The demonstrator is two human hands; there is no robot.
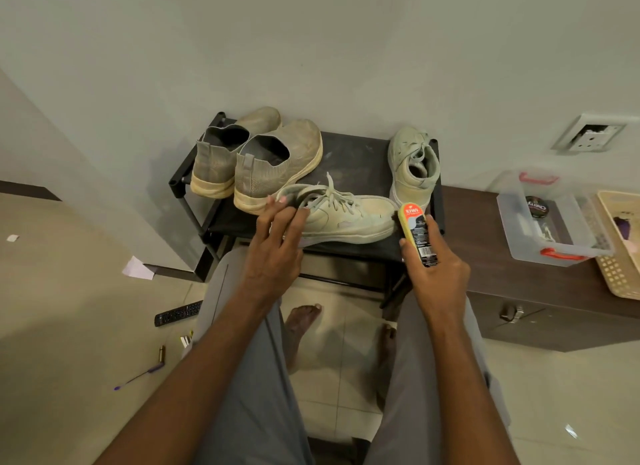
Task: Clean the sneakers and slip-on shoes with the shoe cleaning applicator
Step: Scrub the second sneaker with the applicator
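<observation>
A pale green sneaker lies sideways at the front of a black shoe rack, toe pointing right. My left hand grips its heel end. My right hand holds the yellow shoe cleaning applicator, its tip touching the sneaker's toe. The second pale sneaker stands at the rack's right end. Two beige slip-on shoes sit at the rack's left, heels toward me.
A dark wooden cabinet to the right carries a clear plastic box with a polish tin, and a woven basket. On the floor at left lie a remote, a purple pen and paper scraps. My bare feet are below the rack.
</observation>
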